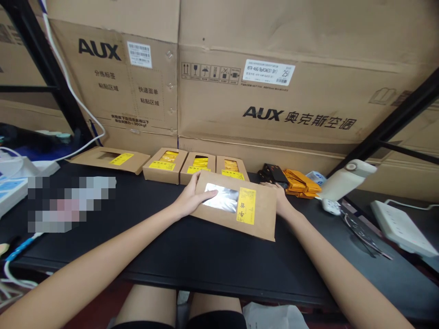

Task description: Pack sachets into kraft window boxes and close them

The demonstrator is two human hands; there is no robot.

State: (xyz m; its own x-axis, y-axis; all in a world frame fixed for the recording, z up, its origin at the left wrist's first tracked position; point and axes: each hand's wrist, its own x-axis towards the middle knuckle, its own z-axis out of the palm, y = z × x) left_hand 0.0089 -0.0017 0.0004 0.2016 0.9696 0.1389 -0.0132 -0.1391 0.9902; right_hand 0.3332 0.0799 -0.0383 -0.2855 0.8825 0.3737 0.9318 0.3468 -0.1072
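A brown cardboard box [262,219] with a clear window and a yellow label is held tilted above the black table. My left hand [192,196] grips its left end, thumb on the front beside the window. At the box's right end is my right hand [281,198], its fingers mostly hidden behind the box. Behind stand three similar boxes [161,176] with yellow contents showing through their windows. Orange packets [302,183] and small black items [272,173] lie just beyond my right hand. A flat box [103,157] with a yellow label rests at the back left.
Large AUX cartons [212,100] form a wall behind the black table [154,242]. On the right are a cream bottle [348,180], glasses [366,240] and a white power strip [404,226]. Cables and a blurred-out item lie on the left.
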